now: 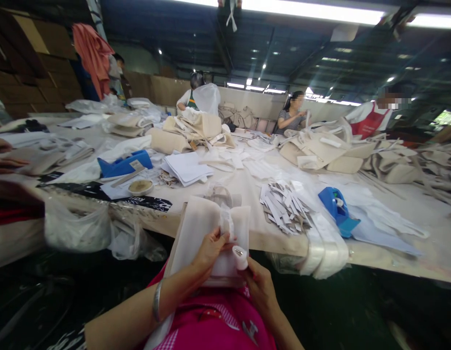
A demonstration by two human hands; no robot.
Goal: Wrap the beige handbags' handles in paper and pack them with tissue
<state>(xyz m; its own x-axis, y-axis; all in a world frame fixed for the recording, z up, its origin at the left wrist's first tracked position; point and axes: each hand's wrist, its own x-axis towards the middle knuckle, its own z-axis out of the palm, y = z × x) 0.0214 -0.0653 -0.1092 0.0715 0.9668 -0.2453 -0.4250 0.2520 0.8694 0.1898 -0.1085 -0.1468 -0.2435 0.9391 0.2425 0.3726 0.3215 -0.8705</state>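
A flat beige bag [196,233] under a whitish, thin cover rests on the lap and leans against the table edge. A translucent white strip [227,221] runs over its upper part. My left hand [210,250] pinches the lower end of that strip, thumb and fingers together. To its right, my right hand [260,277] is closed round a small white roll [240,257], whose end faces up beside the bag's right edge.
On the table [247,180] are a pile of paper strips [285,206], a blue tape dispenser [338,211] at right, another blue dispenser [125,164] at left, white sheets [189,167] and beige bag heaps [196,129]. Several people work around it.
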